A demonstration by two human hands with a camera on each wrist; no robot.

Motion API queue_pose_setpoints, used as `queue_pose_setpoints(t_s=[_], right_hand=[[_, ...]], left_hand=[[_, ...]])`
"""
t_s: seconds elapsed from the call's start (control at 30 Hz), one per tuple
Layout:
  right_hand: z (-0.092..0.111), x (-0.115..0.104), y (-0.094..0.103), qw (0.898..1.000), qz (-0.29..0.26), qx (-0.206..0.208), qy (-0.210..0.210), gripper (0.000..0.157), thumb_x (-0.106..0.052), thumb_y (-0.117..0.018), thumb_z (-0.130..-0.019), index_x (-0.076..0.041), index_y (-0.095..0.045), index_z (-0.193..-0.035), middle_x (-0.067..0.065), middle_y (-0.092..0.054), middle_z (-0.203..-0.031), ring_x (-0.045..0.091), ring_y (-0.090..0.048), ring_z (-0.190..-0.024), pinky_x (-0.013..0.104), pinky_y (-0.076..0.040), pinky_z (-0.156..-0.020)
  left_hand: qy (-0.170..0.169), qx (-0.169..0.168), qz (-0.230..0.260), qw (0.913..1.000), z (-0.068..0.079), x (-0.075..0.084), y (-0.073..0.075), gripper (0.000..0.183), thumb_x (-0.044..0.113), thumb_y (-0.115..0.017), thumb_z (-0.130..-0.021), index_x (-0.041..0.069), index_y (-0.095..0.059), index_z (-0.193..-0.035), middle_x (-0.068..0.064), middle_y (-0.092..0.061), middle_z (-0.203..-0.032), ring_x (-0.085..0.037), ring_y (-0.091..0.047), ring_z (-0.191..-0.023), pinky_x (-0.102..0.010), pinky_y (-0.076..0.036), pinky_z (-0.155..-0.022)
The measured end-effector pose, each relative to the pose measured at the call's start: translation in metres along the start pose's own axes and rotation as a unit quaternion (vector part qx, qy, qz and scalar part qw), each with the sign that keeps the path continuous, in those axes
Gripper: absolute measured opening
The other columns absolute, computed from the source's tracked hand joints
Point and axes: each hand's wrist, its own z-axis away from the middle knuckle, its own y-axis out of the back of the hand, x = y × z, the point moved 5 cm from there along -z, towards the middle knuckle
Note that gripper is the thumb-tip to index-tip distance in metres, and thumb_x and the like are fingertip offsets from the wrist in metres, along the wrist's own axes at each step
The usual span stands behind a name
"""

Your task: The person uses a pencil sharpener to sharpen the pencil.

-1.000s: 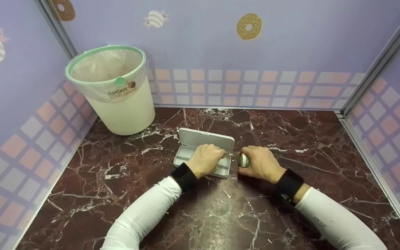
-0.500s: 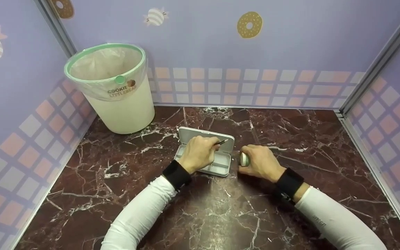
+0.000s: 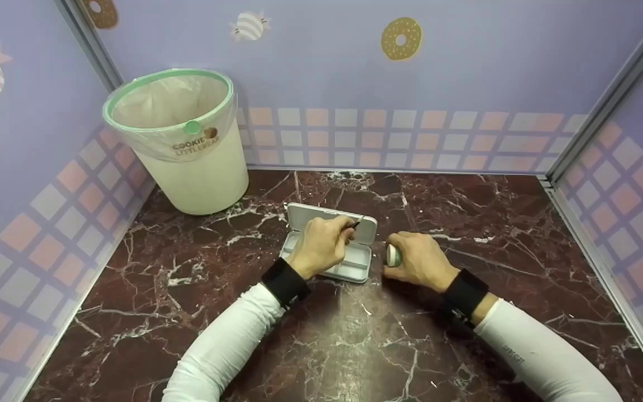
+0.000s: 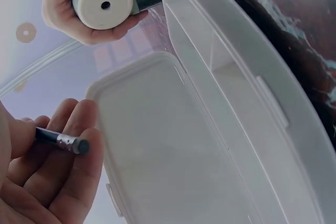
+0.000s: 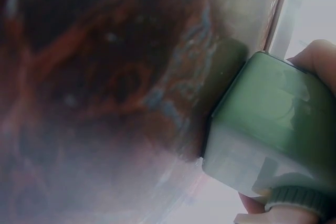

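Observation:
My left hand [image 3: 321, 243] pinches a short dark pencil [image 3: 355, 224] between thumb and fingers, above the open pencil case. In the left wrist view the pencil's metal band and eraser [image 4: 81, 146] stick out past the fingers. The white plastic case [image 3: 355, 272] has its lid [image 3: 302, 215] raised at the back, and divided compartments inside. Just right of it, my right hand [image 3: 425, 262] grips a green and white pencil sharpener [image 3: 393, 256]. Its round cream face with a dark hole [image 4: 105, 5] points toward the case. A crank [image 5: 294, 205] shows in the right wrist view.
A cream bin [image 3: 201, 187] with a green rim and clear liner stands at the back left. Purple patterned walls [image 3: 321, 72] enclose the dark red marbled tabletop [image 3: 411, 346] at the back and both sides.
The pencil, held end-on at the sharpener a second ago, has come away to the left and up, over the case. My left hand has turned it slightly. The right hand stays put.

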Motion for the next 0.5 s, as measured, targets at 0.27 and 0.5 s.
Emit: queue_pose_setpoints(t_s=[0.27,0.5], right_hand=[[-0.0005,-0.0002,0.0006,1.000,0.006,0.002,0.001,0.043,-0.037,-0.095,-0.073,-0.013,-0.064,-0.090,0.001,-0.069,-0.081,0.023,-0.066,-0.067,0.046,-0.060,-0.064],[-0.0002,-0.0006,0.0008,1.000,0.002,0.000,0.000,0.041,-0.036,-0.095,-0.073,-0.014,-0.065,-0.091,0.001,-0.070,-0.082,0.022,-0.068,-0.069,0.046,-0.060,-0.065]], left_hand=[[0.001,0.003,0.027,0.9996,-0.0003,0.0023,0.0010,0.005,0.003,-0.068,-0.105,0.004,-0.072,-0.102,-0.010,-0.085,-0.086,-0.023,-0.083,-0.071,-0.041,-0.069,-0.070],[0.001,0.004,0.051,0.9987,0.0002,0.0012,-0.0001,0.007,0.003,-0.066,-0.103,0.002,-0.073,-0.105,-0.010,-0.086,-0.087,-0.023,-0.084,-0.072,-0.041,-0.069,-0.071]])
